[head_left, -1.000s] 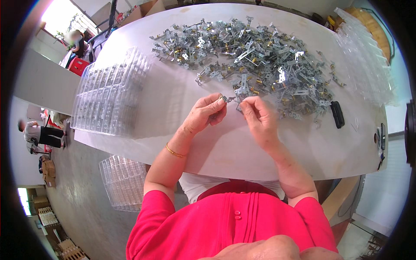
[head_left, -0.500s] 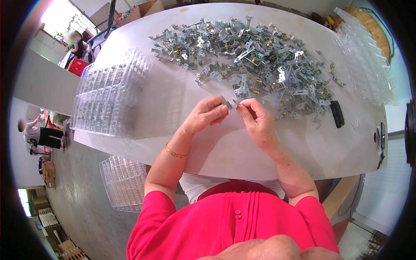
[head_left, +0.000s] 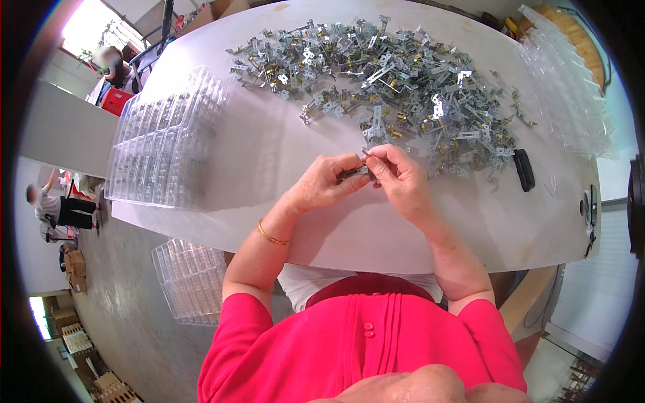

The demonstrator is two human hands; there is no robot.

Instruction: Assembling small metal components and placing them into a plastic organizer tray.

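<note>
One broad white table (head_left: 235,154) is spread with a heaped pile of metal brackets (head_left: 410,74), set beyond both hands and nearer to the right one. By the left hand (head_left: 324,181), its fingers curled in and its thumb pressed along, a dark metal part (head_left: 354,172) is gripped; it is held between the hands, just above the table, its long axis laid roughly left to right and tipped slightly up at the right. The right hand (head_left: 399,176) is held close against that right end, thumb and forefinger pinched together on a thin piece (head_left: 366,152) (little more than a sliver is shown). Both ends of the part are covered by fingers, so whether the two pieces are joined cannot be told.
</note>
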